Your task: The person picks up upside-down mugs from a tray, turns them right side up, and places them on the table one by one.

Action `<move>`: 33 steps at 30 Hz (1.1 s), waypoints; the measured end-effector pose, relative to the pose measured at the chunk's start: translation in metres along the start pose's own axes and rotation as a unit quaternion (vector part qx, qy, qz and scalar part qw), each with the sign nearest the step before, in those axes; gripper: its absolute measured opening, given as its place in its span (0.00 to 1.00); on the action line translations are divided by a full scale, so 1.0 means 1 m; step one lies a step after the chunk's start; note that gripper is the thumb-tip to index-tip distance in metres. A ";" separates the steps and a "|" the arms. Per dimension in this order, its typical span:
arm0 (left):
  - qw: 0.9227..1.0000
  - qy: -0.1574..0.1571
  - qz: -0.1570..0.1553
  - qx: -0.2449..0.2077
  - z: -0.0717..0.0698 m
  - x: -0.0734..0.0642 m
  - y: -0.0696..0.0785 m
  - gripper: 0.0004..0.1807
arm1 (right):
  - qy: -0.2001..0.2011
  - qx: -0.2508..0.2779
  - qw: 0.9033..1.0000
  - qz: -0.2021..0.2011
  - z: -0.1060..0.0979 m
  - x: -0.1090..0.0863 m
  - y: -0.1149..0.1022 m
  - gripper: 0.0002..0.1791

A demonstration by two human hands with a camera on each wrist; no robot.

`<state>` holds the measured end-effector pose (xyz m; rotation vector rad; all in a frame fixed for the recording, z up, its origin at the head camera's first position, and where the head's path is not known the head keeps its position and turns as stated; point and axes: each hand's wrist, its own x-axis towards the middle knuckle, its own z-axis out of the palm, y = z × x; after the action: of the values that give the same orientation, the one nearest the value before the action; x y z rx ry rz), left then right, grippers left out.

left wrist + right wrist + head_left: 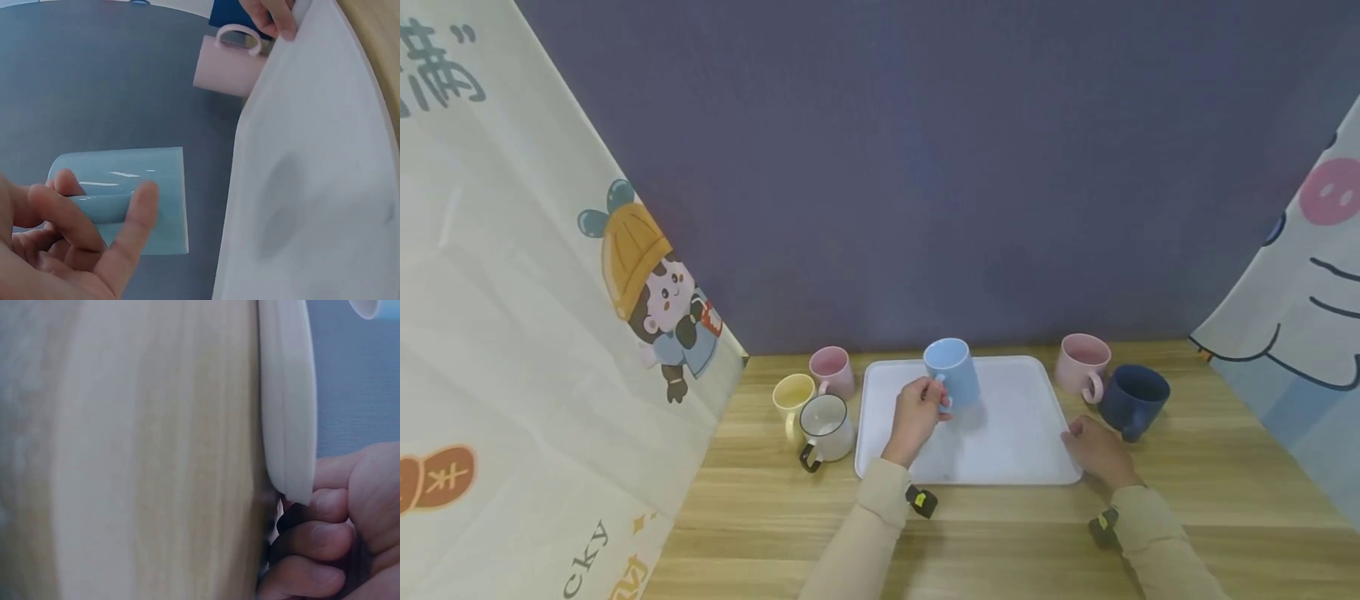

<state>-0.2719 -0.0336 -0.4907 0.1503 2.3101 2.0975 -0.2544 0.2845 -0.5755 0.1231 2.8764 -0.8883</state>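
My left hand pinches the handle of a light blue mug. That mug hangs upright above the white tray, and the left wrist view shows a gap between mug and tray. At the tray's right edge, my right hand grips the rim with curled fingers. Seen from the right wrist, those fingers lie against the tray's corner, partly hidden beneath it.
Left of the tray stand a pink mug, a yellow mug and a white mug with a dark rim. To its right are another pink mug and a navy mug. A dark wall rises behind the wooden table.
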 end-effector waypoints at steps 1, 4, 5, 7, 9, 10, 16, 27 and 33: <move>1.000 -0.005 -0.004 -0.023 0.000 0.000 -0.001 0.15 | 0.000 0.000 1.000 0.000 0.000 0.000 -0.001 0.20; 0.996 -0.019 -0.015 -0.088 0.000 0.000 -0.005 0.15 | 0.001 0.003 1.000 -0.001 -0.001 -0.001 -0.003 0.19; 0.994 -0.023 -0.017 -0.108 0.000 0.000 -0.006 0.15 | 0.002 0.004 1.000 -0.002 -0.002 -0.001 -0.003 0.19; 0.988 -0.033 -0.023 -0.147 0.000 0.000 -0.009 0.16 | 0.003 0.004 1.000 -0.004 -0.002 -0.002 -0.005 0.19; 0.983 -0.043 -0.032 -0.177 -0.001 0.000 -0.013 0.16 | 0.004 0.004 1.000 -0.004 -0.002 -0.002 -0.006 0.19; 0.979 -0.048 -0.037 -0.194 -0.002 0.000 -0.014 0.15 | 0.005 0.003 1.000 -0.004 -0.002 -0.002 -0.006 0.19; 0.951 -0.066 -0.066 -0.296 -0.002 0.000 -0.022 0.16 | 0.006 -0.002 1.000 0.001 -0.003 -0.001 -0.006 0.20; 0.885 -0.055 -0.092 -0.453 0.002 -0.004 -0.029 0.16 | -0.001 -0.009 1.000 0.004 -0.003 -0.001 -0.005 0.21; 0.864 -0.046 -0.102 -0.491 0.002 -0.006 -0.029 0.16 | 0.000 -0.009 1.000 0.006 -0.002 -0.002 -0.005 0.21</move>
<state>-0.2679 -0.0353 -0.5201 -0.0219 0.9091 2.7263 -0.2534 0.2816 -0.5708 0.1380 2.8801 -0.8606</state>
